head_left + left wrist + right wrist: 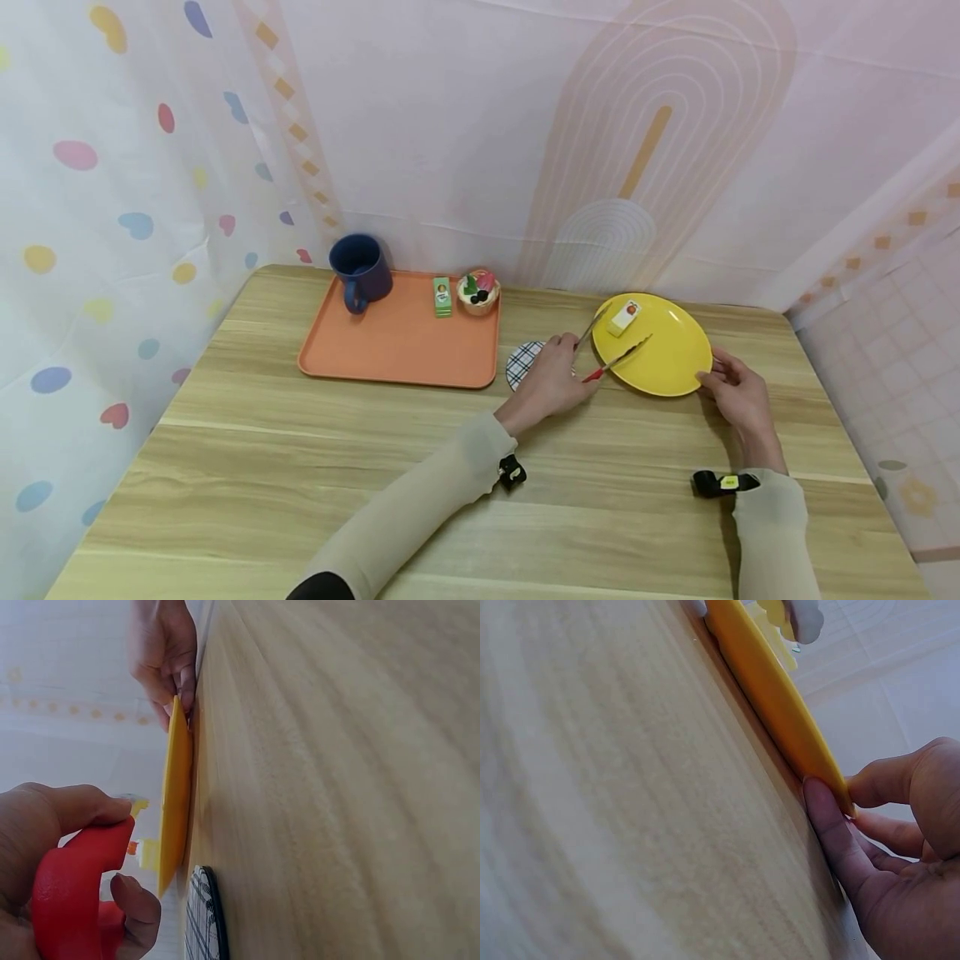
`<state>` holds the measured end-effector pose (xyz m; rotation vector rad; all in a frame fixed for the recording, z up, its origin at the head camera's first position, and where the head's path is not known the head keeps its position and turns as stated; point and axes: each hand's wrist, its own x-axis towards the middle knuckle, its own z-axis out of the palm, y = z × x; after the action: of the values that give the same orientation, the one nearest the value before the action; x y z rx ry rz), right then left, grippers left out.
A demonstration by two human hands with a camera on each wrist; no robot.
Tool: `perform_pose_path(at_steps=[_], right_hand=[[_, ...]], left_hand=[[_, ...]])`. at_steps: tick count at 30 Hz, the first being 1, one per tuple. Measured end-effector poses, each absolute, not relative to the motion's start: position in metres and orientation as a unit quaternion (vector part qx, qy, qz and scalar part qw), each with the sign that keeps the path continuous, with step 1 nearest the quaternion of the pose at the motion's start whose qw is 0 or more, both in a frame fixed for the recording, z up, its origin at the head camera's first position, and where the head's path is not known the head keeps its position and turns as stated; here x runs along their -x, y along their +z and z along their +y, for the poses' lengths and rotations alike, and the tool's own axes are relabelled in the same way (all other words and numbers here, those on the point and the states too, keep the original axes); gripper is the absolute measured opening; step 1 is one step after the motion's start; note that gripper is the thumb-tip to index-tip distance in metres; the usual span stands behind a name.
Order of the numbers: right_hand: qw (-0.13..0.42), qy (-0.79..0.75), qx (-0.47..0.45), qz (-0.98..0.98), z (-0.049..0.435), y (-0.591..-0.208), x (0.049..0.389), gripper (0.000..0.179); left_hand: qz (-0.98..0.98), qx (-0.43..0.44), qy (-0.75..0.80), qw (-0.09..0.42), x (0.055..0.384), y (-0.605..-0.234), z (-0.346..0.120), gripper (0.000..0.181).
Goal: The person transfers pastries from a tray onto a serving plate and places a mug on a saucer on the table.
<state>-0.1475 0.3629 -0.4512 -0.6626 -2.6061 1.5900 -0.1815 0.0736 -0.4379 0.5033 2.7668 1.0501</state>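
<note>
My left hand (552,379) grips metal tongs (626,354) by their red handle (69,896). The tongs' two arms are spread apart and reach over the yellow plate (667,367), on either side of a small yellow-and-white block (624,319) with a fruit picture, which lies on the plate. From the view I cannot tell if a tip touches it. At the plate's right rim, my right hand (738,396) pinches the edge, thumb above and fingers below, as the right wrist view shows. Under the left hand sits a black-and-white checked coaster (520,363), partly hidden.
An orange tray (397,358) stands at the back left. It bears a dark blue mug (362,271), a small green block (442,297) and a fruit-topped tart (477,293). Behind the wooden table (600,517) hangs a patterned curtain (450,125).
</note>
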Motion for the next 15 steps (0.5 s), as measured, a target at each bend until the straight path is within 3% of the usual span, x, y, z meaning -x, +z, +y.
perform_pose_path(at_steps=[15], right_hand=[[0.012,0.521,0.198,-0.830,0.364,-0.452,0.148,0.062]], left_hand=[[0.899,-0.175,0.399,0.042,0.173,-0.441,0.063,0.066]])
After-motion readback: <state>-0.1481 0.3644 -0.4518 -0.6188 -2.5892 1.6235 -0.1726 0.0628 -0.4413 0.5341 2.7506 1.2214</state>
